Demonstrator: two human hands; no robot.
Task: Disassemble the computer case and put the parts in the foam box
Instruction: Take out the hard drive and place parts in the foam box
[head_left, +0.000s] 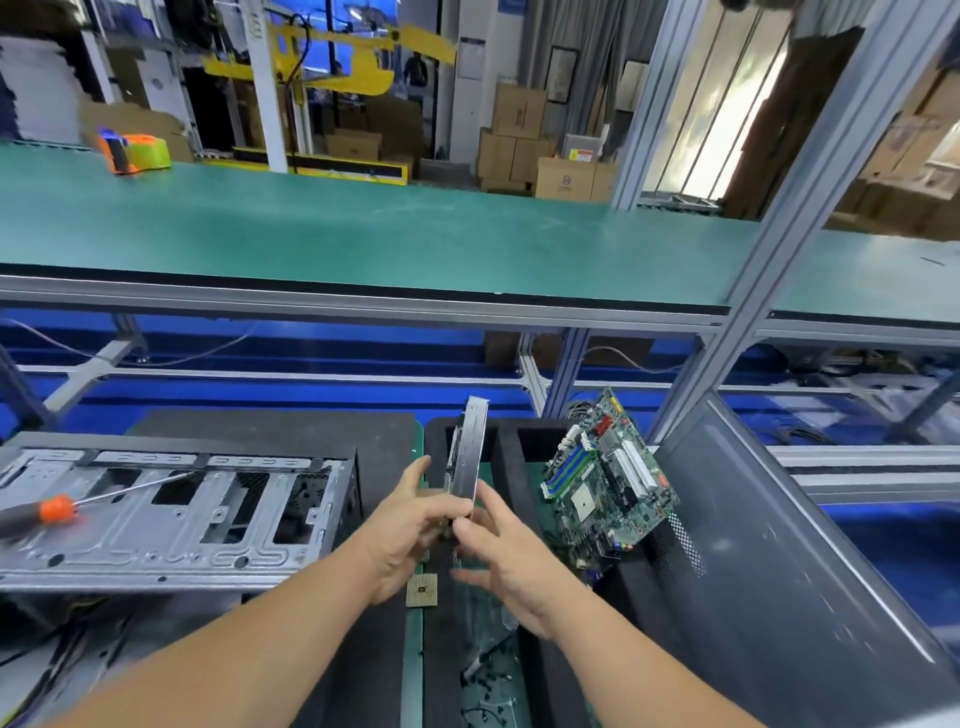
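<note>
Hands meet in the middle, over the black foam box (439, 649). The left hand (410, 525) has its fingers curled round the bottom of a flat card (467, 457) with a shiny metal edge. The card stands up on its thin side, tall and a bit tilted, above a narrow slot of the box. The right hand (498, 556) is just beside it — its thumb touches the card's lower end and the other fingers are spread out and mostly straight, not wrapped round anything.

A small square chip (422, 592) lies flat just below the left hand, at the box's left edge. I cannot tell if it sits on the foam or on the green mat beside it.

The green circuit board (608, 478) stands tilted in the next part of the box, to the right of the card, leaning away to the right. A big dark panel (769, 545) leans on the right side of the box.

On the left sits the grey metal computer case (171, 514), opened up, with holes in its floor. A screwdriver (57, 509) with an orange and black handle rests on top of it — its thin shaft points right.

Small black bits and clear plastic (488, 670) lie down in the box's slot, near the right wrist.
</note>
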